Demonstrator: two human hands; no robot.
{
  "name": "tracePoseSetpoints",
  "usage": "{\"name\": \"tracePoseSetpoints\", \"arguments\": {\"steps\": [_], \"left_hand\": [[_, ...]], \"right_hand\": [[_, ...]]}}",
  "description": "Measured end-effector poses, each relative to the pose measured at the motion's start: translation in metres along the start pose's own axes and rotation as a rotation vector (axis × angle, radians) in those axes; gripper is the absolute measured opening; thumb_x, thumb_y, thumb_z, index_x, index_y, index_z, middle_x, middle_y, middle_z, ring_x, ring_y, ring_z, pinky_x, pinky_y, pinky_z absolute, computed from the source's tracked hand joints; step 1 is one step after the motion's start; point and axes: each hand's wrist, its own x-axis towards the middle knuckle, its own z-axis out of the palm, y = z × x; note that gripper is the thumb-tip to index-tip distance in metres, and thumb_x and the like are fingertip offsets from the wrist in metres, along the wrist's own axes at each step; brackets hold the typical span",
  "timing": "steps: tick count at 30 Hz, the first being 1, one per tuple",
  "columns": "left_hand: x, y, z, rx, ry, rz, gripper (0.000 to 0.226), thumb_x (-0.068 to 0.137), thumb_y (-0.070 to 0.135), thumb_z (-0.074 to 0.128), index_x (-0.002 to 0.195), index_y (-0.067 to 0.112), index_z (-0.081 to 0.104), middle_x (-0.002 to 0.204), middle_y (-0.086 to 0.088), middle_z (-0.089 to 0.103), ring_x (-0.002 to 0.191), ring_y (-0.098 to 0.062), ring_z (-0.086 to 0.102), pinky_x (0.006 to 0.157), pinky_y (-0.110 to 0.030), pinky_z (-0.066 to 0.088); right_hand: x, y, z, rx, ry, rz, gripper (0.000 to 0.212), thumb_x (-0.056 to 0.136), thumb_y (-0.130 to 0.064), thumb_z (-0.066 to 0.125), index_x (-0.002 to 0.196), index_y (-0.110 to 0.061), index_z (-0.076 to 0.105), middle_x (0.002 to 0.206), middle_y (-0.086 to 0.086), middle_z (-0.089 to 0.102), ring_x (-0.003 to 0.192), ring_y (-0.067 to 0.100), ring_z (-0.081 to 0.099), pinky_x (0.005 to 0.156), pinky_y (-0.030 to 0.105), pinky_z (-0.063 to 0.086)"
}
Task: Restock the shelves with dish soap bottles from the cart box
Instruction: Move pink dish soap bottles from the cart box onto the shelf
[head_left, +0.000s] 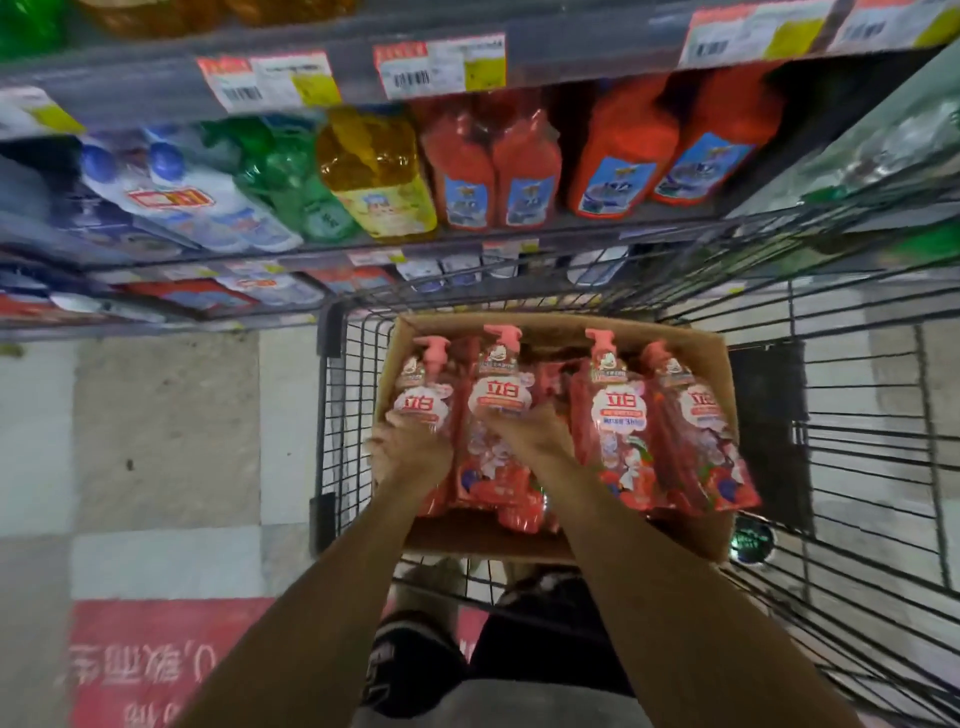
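Both hands down in cardboard box (696, 343), wire cart (831, 415).

4 red pump bottles lying flat, long axes toward shelf (467, 236). Left hand (410, 449) gripping leftmost bottle (423, 400); right hand (530, 434) fingers curled on 2nd bottle (498, 395). Remaining 2 well right.

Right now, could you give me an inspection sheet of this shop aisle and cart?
Surface: wire cart carrying an open cardboard box.
Job's things: four red pump dish soap bottles lying in the box.
Clutter: nothing seen.
Hands: left hand grips the leftmost bottle; right hand grips the second bottle.
Cables: nothing seen.
Surroundings: shelves stocked with red, yellow, green and white bottles; price tags; tiled floor.
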Motion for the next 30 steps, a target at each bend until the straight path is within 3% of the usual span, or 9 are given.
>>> {"name": "tracePoseSetpoints", "arguments": {"steps": [3,8,11,13,15,18,23,27,30], "left_hand": [[-0.004,-0.003,0.004,-0.017,-0.014,-0.028,0.093,0.093,0.061,0.046,0.154,0.002,0.008,0.157,-0.02,0.015,0.143,-0.041,0.018,0.113,-0.051,0.03],[-0.009,-0.001,0.003,0.001,-0.043,-0.057,0.094,0.091,0.067,0.046,0.154,0.008,0.011,0.159,-0.02,0.012,0.145,-0.04,0.016,0.113,-0.052,0.029],[-0.016,-0.001,0.006,-0.051,-0.045,-0.062,0.098,0.086,0.069,0.052,0.153,0.01,0.011,0.156,-0.02,0.015,0.144,-0.04,0.018,0.113,-0.052,0.029],[-0.022,0.002,0.014,-0.04,-0.049,-0.053,0.112,0.08,0.077,0.052,0.154,0.008,0.006,0.156,-0.023,0.013,0.144,-0.042,0.017,0.113,-0.052,0.027],[-0.023,0.007,0.02,-0.014,-0.04,-0.054,0.116,0.078,0.08,0.052,0.153,0.005,0.004,0.155,-0.027,0.015,0.142,-0.046,0.019,0.114,-0.053,0.026],[-0.019,0.009,0.018,0.001,0.029,-0.052,0.105,0.082,0.073,0.055,0.149,0.004,0.013,0.147,-0.028,0.029,0.136,-0.044,0.031,0.11,-0.049,0.031],[-0.013,0.001,0.018,-0.013,0.072,-0.043,0.125,0.066,0.081,0.065,0.15,0.004,0.013,0.149,-0.025,0.028,0.138,-0.04,0.029,0.11,-0.047,0.031],[-0.014,0.005,0.022,0.003,0.051,-0.042,0.12,0.069,0.076,0.067,0.15,0.004,0.016,0.149,-0.024,0.024,0.139,-0.041,0.025,0.111,-0.049,0.03],[-0.021,0.008,0.026,-0.137,-0.025,-0.044,0.115,0.069,0.064,0.077,0.149,0.014,0.012,0.145,-0.023,0.025,0.136,-0.041,0.031,0.109,-0.053,0.036]], "right_hand": [[-0.015,-0.005,-0.007,-0.087,-0.035,-0.013,0.132,0.048,-0.094,0.062,0.15,-0.016,0.035,0.144,0.008,0.054,0.135,0.036,0.047,0.11,0.045,0.041],[0.002,0.025,-0.002,-0.074,-0.076,0.02,0.144,0.015,-0.102,0.059,0.134,-0.022,0.054,0.131,0.002,0.062,0.121,0.03,0.058,0.1,0.045,0.051],[-0.022,0.03,-0.013,0.019,-0.132,0.045,0.147,0.038,-0.085,0.08,0.15,-0.005,0.028,0.134,0.009,0.059,0.119,0.029,0.059,0.09,0.033,0.053],[-0.031,0.038,-0.019,0.058,-0.115,0.077,0.15,0.045,-0.071,0.088,0.153,-0.002,0.009,0.136,0.011,0.056,0.122,0.03,0.058,0.096,0.037,0.053],[-0.031,0.051,-0.024,0.048,-0.096,0.065,0.15,0.048,-0.065,0.091,0.153,-0.001,0.003,0.138,0.011,0.054,0.122,0.029,0.058,0.098,0.035,0.051],[-0.033,0.062,-0.029,0.035,-0.096,0.032,0.143,0.061,-0.052,0.09,0.153,0.003,-0.005,0.133,0.012,0.057,0.109,0.023,0.061,0.082,0.026,0.053],[-0.025,0.072,-0.026,0.08,-0.063,-0.073,0.157,0.024,-0.076,0.086,0.149,-0.013,0.016,0.131,0.005,0.06,0.119,0.027,0.061,0.096,0.045,0.056],[-0.025,0.075,-0.029,0.098,-0.062,-0.089,0.133,0.036,-0.069,0.089,0.14,-0.018,0.021,0.127,0.001,0.059,0.117,0.026,0.06,0.097,0.046,0.055],[-0.011,0.086,-0.028,0.096,-0.061,-0.099,0.137,0.03,-0.082,0.083,0.14,-0.023,0.026,0.125,-0.003,0.061,0.116,0.025,0.062,0.095,0.048,0.055]]}}
